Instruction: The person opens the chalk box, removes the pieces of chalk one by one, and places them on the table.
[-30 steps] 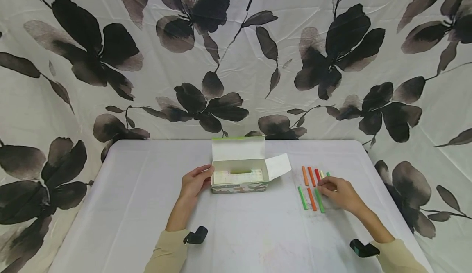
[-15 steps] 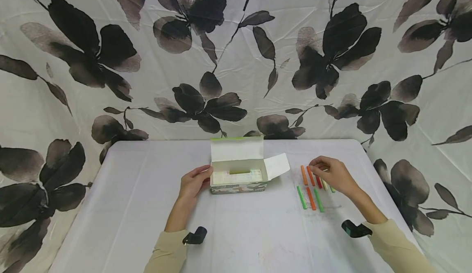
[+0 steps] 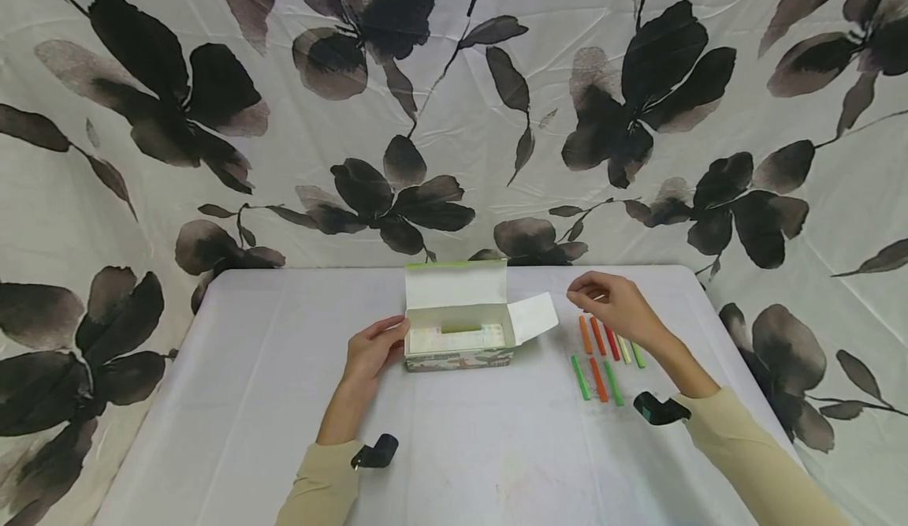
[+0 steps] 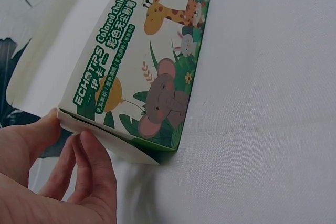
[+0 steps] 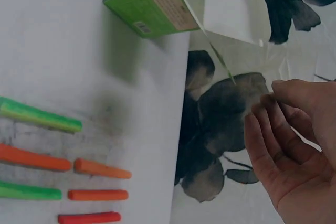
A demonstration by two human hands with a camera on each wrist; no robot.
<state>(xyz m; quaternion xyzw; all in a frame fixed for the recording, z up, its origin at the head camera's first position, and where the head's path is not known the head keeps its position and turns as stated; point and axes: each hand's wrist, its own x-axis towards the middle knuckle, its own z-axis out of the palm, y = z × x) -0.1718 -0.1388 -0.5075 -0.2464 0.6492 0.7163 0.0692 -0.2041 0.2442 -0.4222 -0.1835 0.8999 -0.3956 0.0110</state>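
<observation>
An opened cardboard box of colored chalk (image 3: 457,362) stands at the table's middle, printed with an elephant and a giraffe in the left wrist view. My left hand (image 3: 369,351) pinches its left end, thumb at the corner and fingers against the side flap (image 4: 118,145). To the right, chalk sticks lie in two rows: an orange stick (image 3: 585,335), a red stick (image 3: 612,343), a yellow stick (image 3: 623,349) and a green stick (image 3: 638,355) among the far ones. My right hand (image 3: 615,301) hovers above that row's far end, fingers loosely bent toward the thumb, nothing visible between them.
The raised lid (image 3: 457,286) stands behind the box, and a right side flap (image 3: 534,318) sticks out toward the chalk. A floral cloth (image 3: 426,116) hangs behind the white table (image 3: 298,297). Faint chalk smudges mark the tabletop.
My right hand has left the green stick at the far row's right end and moved left and away, above the chalk. My left hand keeps its hold on the box.
</observation>
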